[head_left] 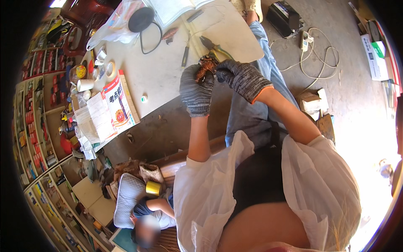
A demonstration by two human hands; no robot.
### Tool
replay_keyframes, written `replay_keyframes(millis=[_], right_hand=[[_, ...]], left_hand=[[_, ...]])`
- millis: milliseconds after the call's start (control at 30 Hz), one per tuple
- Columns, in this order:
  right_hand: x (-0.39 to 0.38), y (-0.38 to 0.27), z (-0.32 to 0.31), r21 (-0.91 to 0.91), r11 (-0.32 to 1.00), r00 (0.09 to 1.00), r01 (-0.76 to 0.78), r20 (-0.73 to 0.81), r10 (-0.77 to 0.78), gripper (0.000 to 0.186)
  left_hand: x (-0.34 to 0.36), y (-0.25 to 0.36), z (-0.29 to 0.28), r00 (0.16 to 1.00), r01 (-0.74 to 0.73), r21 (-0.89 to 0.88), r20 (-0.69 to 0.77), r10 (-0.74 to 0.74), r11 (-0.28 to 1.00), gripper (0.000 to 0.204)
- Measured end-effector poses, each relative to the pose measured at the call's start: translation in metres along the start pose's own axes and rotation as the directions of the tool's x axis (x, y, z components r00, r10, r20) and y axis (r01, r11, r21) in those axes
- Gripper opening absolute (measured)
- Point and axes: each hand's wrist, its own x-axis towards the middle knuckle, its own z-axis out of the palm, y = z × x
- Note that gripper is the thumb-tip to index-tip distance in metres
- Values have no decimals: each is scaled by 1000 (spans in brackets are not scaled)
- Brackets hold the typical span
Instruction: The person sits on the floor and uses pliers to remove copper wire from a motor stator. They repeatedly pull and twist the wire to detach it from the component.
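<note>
Both of my hands wear grey knitted gloves with orange cuffs. My left hand (pixel 197 90) is closed around a small, dark-topped part with copper-coloured windings (pixel 206 68), held just past the table's near edge. On its right side my right hand (pixel 243 77) has its fingers pressed together against the part; whether they grip the part or something small is hidden. Just beyond lie pliers (pixel 216 47) with yellow-and-black handles. A dark-handled tool (pixel 185 56) rests to their left. Farther back is a small reddish-brown piece (pixel 170 34).
The pale table (pixel 163 80) carries a black disc with a loop (pixel 141 20), an open book (pixel 170 10), tape rolls (pixel 110 69) and a red-and-white booklet (pixel 120 103). A person (pixel 161 208) lies on a bench at lower left. A white cable (pixel 323 77) crosses the floor.
</note>
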Motion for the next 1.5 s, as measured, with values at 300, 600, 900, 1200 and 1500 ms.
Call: replay_keyframes(millis=[300, 600, 900, 1200, 1500], right_hand=[[16, 39, 20, 288, 958, 995, -18, 104, -13, 22], [29, 42, 26, 104, 991, 991, 88, 91, -98, 24], [29, 39, 23, 249, 960, 976, 130, 138, -168, 28], [44, 44, 13, 47, 995, 959, 89, 266, -98, 27], [48, 18, 18, 485, 767, 897, -421, 346, 274, 31]], left_hand=[[1, -13, -4, 814, 550, -769, 408, -414, 325, 26], [0, -17, -12, 740, 647, -727, 528, -418, 228, 38], [-3, -16, -12, 626, 739, -643, 543, -560, 202, 37], [5, -25, -43, 625, 672, -259, 700, -345, 694, 27], [9, -28, -38, 852, 14, 167, 514, -100, 986, 22]])
